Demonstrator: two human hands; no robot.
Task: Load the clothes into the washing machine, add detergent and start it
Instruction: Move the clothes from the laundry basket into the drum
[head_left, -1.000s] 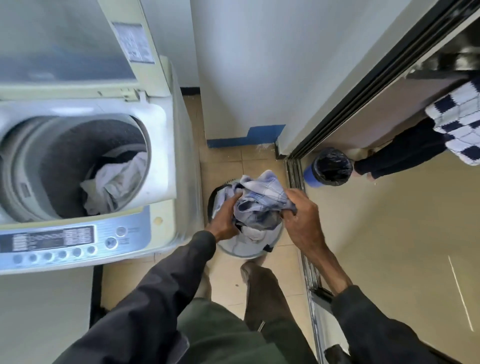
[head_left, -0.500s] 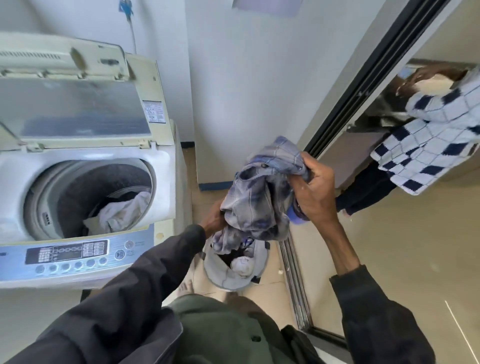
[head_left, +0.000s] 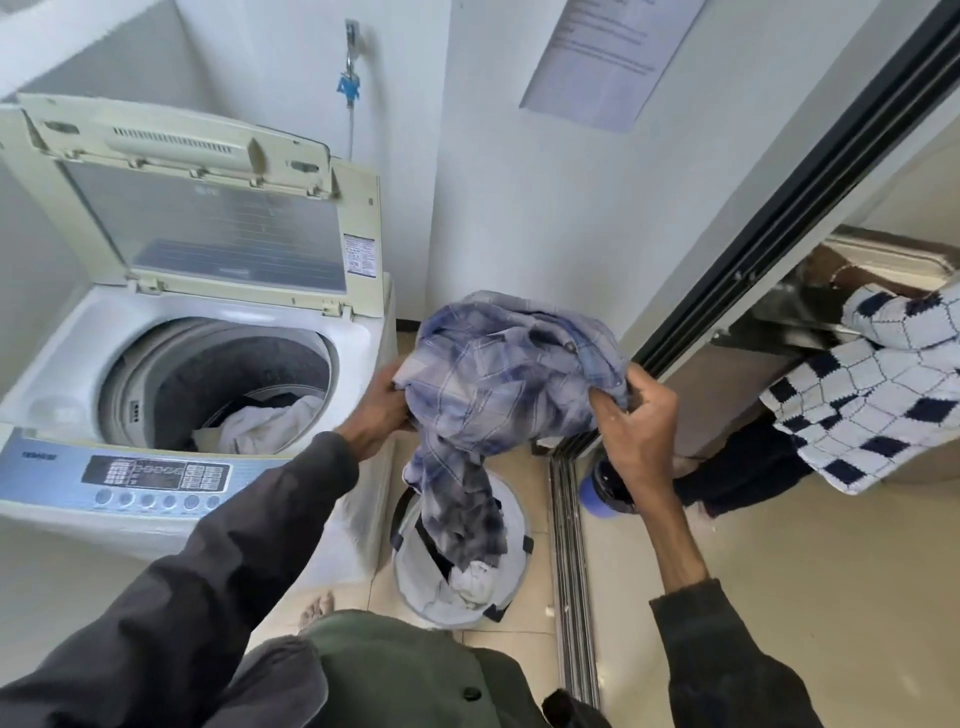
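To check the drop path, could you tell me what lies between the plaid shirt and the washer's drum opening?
Head view: only the left hand gripping the plaid shirt and the washer's white rim lie there.

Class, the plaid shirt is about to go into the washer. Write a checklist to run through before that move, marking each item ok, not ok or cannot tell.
1. The washer lid is raised clear of the drum: ok.
2. Room in the drum above the white garment: ok.
3. Both the left hand and right hand grip the plaid shirt: ok.
4. Shirt's hanging tail free of the laundry basket: cannot tell; it dangles at the mouth.
5. Shirt pockets emptied: cannot tell.
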